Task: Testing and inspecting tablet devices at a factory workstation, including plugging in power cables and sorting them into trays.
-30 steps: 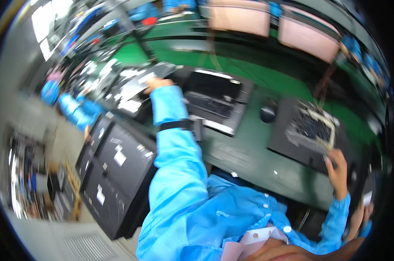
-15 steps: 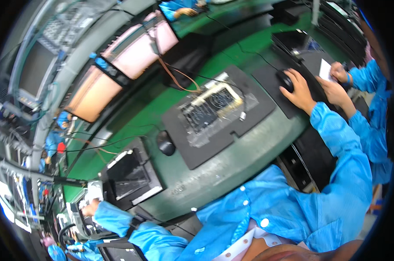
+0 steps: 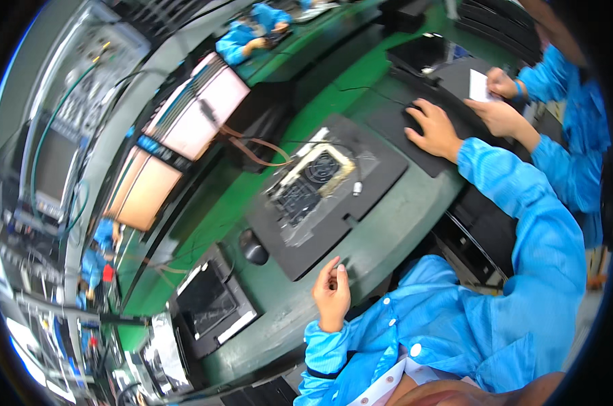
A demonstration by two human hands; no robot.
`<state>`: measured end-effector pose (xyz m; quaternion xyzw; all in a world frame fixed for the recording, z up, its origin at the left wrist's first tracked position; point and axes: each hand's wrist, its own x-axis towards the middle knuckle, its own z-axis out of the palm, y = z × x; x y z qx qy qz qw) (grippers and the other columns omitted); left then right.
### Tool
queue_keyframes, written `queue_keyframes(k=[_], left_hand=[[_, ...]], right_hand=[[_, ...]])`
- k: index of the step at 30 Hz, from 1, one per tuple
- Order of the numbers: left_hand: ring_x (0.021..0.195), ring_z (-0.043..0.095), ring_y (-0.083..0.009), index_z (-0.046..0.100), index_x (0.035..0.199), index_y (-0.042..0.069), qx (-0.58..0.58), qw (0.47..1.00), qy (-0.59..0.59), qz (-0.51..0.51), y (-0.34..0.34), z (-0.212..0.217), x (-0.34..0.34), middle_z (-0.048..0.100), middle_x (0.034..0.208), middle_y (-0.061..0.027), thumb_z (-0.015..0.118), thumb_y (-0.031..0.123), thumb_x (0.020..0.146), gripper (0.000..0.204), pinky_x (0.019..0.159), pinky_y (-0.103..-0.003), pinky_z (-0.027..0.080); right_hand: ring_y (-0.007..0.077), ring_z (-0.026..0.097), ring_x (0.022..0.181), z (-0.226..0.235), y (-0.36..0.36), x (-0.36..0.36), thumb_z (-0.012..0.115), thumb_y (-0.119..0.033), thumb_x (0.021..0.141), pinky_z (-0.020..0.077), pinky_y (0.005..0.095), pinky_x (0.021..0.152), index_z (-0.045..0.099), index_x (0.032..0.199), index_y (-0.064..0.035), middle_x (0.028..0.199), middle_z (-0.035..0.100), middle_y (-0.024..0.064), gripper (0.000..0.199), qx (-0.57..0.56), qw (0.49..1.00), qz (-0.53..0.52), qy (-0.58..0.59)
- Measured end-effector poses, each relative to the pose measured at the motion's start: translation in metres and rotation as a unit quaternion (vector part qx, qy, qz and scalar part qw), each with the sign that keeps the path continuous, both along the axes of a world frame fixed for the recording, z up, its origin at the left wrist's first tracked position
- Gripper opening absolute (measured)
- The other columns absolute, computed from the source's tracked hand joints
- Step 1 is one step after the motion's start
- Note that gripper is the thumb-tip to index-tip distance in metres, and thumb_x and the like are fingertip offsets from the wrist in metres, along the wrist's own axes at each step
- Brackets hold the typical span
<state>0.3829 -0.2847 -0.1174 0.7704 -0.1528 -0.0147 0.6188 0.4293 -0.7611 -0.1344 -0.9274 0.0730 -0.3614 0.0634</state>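
At the near edge of the tabletop [image 3: 387, 223], your left hand [image 3: 332, 294] had come back in. Half a second earlier it was stretched far out to your left, low in the view; here it sat just off the front corner of the opened laptop [image 3: 350, 216], close to it but not touching. Its fingers were curled in with the thumb against the fingertips. I could not tell whether they pinched something small or nothing at all.

Your right hand [image 3: 433, 128] had not shifted. It lay palm down, fingers spread, over the mouse [image 3: 413, 116] on the black pad [image 3: 394, 132], as it did half a second before. So both hands now flanked the laptop, which lay bottom up in the middle of the tabletop with its fan [image 3: 322, 167] showing and a small silver part [image 3: 356, 188] just beside the fan.

For room, your left hand had a bare green strip along the tabletop's front edge, and that edge dropped off right behind your knuckles. Further left were a second mouse [image 3: 253, 247] and another dark laptop [image 3: 208, 304], near but apart from your hand. Cables ran behind the opened laptop toward the monitors [image 3: 205, 101]. On the right it was tight: a co-worker's hands [image 3: 499, 115], one with a white paper [image 3: 479, 84], worked just beside your right hand.
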Motion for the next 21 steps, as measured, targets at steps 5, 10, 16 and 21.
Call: queue_keyframes(k=[5, 10, 16, 21], left_hand=[[0.064, 0.053, -0.0017, 0.079, 0.127, 0.003, 0.009, 1.0, -0.017, -0.002, 0.002, -0.022, 0.0, 0.068, 0.078, 0.0028, 0.076, 0.006, 0.103, 0.024, 0.058, -0.021, 0.042], [0.07, 0.057, -0.0038, 0.078, 0.125, 0.001, 0.036, 0.999, 0.011, -0.018, 0.004, -0.02, 0.001, 0.069, 0.081, 0.0011, 0.073, 0.01, 0.107, 0.021, 0.063, -0.023, 0.045], [0.071, 0.06, -0.0047, 0.077, 0.125, 0.0, 0.028, 0.999, 0.015, -0.021, 0.004, -0.021, 0.002, 0.07, 0.083, 0.0006, 0.074, 0.011, 0.106, 0.022, 0.064, -0.022, 0.048], [0.085, 0.069, -0.0133, 0.069, 0.138, -0.003, -0.046, 0.99, 0.106, -0.076, 0.003, 0.01, 0.001, 0.074, 0.098, -0.0064, 0.064, 0.023, 0.112, 0.037, 0.08, -0.029, 0.055]], right_hand=[[0.0401, 0.049, 0.147, 0.026, -0.021, 0.033, 0.076, -0.036, 0.094, 0.0374, 0.0568, 0.124, 0.062, 0.141, -0.0006, 0.151, 0.057, 0.0217, 0.06, -0.051, 0.996, -0.036, -0.063], [0.0396, 0.045, 0.152, 0.053, -0.086, 0.096, 0.076, -0.029, 0.095, 0.0382, 0.057, 0.123, 0.054, 0.156, -0.0072, 0.156, 0.055, 0.019, 0.068, -0.031, 0.956, -0.287, 0.041], [0.0289, 0.067, 0.121, 0.05, -0.117, 0.104, 0.068, -0.019, 0.099, 0.0511, 0.0488, 0.102, 0.067, 0.126, -0.0101, 0.12, 0.071, 0.008, 0.028, -0.145, 0.951, -0.27, 0.034], [0.0311, 0.074, 0.094, 0.136, -0.081, 0.071, 0.072, -0.012, 0.099, 0.0589, 0.0432, 0.084, 0.072, 0.115, -0.007, 0.102, 0.077, 0.0102, 0.017, -0.243, 0.938, -0.12, -0.218]])
